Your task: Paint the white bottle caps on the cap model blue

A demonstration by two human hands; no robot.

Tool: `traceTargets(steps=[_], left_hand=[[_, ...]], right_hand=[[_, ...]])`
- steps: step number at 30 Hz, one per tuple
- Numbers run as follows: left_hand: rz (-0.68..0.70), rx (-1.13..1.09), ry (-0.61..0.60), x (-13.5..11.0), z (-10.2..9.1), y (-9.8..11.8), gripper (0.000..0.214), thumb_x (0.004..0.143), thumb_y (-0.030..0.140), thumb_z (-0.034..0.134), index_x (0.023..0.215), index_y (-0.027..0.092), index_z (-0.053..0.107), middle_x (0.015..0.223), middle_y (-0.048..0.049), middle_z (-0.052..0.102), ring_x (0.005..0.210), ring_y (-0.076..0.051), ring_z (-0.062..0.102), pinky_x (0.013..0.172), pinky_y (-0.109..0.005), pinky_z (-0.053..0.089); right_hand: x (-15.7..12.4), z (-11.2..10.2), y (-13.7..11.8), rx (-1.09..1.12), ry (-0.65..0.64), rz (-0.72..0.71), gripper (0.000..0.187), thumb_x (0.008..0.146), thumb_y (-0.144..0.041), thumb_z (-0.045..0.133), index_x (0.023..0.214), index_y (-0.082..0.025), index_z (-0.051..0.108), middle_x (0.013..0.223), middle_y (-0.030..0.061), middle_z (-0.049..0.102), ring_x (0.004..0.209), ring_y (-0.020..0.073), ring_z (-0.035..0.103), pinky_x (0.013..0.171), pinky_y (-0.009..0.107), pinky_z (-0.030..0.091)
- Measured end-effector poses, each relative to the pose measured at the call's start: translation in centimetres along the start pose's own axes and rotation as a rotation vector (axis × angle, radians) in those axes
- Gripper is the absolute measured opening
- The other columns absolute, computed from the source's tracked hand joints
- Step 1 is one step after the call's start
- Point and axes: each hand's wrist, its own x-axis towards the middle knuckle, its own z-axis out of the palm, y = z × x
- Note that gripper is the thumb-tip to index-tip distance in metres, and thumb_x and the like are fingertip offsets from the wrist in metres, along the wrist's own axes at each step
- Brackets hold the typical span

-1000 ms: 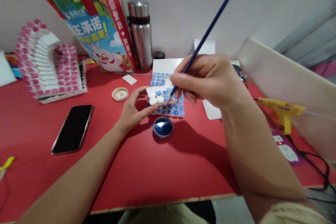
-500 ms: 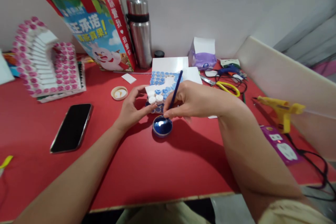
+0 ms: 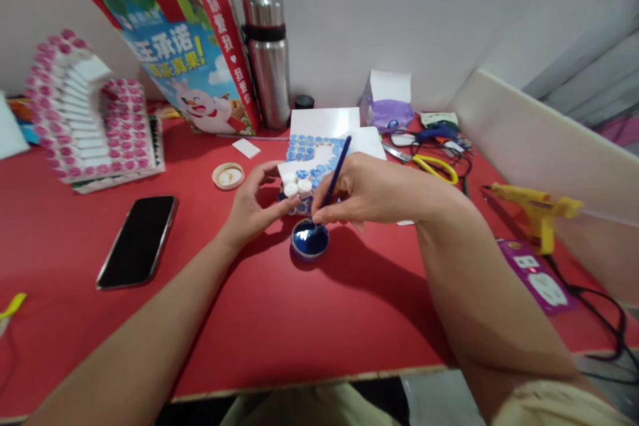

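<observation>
Pinched in my right hand (image 3: 344, 193) is a dark blue paintbrush (image 3: 338, 170), its handle leaning up and to the right. The brush's lower end is at the far rim of a small round pot of dark blue paint (image 3: 310, 239). My left hand (image 3: 254, 206) rests around the left side of a white craft model (image 3: 319, 160) covered with blue and white paper rolls, thumb against its near edge. Two plain white rolls (image 3: 298, 186) sit at its near left corner. My right hand hides part of the model.
A phone (image 3: 137, 243) and a pink and white roll-covered model (image 3: 92, 120) are at the left. Behind stand a gift bag (image 3: 184, 66) and a steel flask (image 3: 268, 66). Right are yellow-handled scissors (image 3: 435, 168), a yellow glue gun (image 3: 542, 206), and a purple power strip (image 3: 534, 276) with cables.
Both hands hold almost the same pose. The brush stays at the paint pot, and the whole view has shifted very slightly.
</observation>
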Motion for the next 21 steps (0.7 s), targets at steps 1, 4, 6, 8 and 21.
traceTargets(steps=[1, 4, 6, 8, 21], left_hand=[[-0.003, 0.002, 0.001, 0.0, 0.0, 0.0, 0.079, 0.087, 0.071, 0.099, 0.147, 0.027, 0.074, 0.144, -0.0142, 0.081, 0.131, -0.035, 0.077, 0.119, -0.054, 0.06], [-0.007, 0.011, 0.001, 0.0, 0.0, 0.1, 0.079, 0.086, 0.07, 0.1, 0.147, 0.026, 0.074, 0.145, -0.0143, 0.081, 0.13, -0.035, 0.077, 0.117, -0.054, 0.061], [-0.003, 0.015, 0.003, 0.0, 0.0, 0.2, 0.078, 0.086, 0.07, 0.1, 0.146, 0.026, 0.074, 0.144, -0.0141, 0.081, 0.13, -0.035, 0.078, 0.117, -0.054, 0.061], [0.002, 0.014, 0.012, 0.0, 0.0, 0.3, 0.078, 0.086, 0.07, 0.099, 0.145, 0.026, 0.074, 0.143, -0.0139, 0.081, 0.13, -0.035, 0.078, 0.116, -0.054, 0.061], [-0.029, -0.034, -0.017, -0.2, 0.1, 0.4, 0.076, 0.089, 0.065, 0.1, 0.15, 0.028, 0.073, 0.148, -0.0147, 0.08, 0.137, -0.037, 0.076, 0.12, -0.058, 0.058]], right_hand=[[-0.2, -0.2, 0.0, 0.023, 0.004, 0.004, 0.012, 0.098, -0.016, 0.083, 0.093, -0.015, 0.093, 0.066, 0.002, 0.079, 0.054, 0.013, 0.068, 0.054, 0.026, 0.047], [-0.5, -0.6, 0.2, 0.124, 0.034, -0.038, 0.012, 0.098, -0.023, 0.085, 0.09, -0.016, 0.09, 0.066, 0.001, 0.078, 0.051, 0.0117, 0.065, 0.051, 0.027, 0.045], [-0.7, -0.8, 0.4, 0.209, 0.071, -0.11, 0.022, 0.097, -0.036, 0.089, 0.085, -0.017, 0.087, 0.068, 0.0015, 0.08, 0.05, 0.0114, 0.064, 0.049, 0.027, 0.044], [-0.7, -0.9, 0.7, 0.3, 0.158, -0.169, 0.033, 0.096, -0.048, 0.093, 0.082, -0.019, 0.084, 0.071, 0.002, 0.081, 0.05, 0.011, 0.063, 0.047, 0.028, 0.043], [2.5, -0.1, 2.8, 0.633, 0.861, -0.286, 0.037, 0.112, -0.036, 0.079, 0.081, -0.024, 0.063, 0.064, -0.0022, 0.073, 0.039, 0.0056, 0.048, 0.04, 0.024, 0.033]])
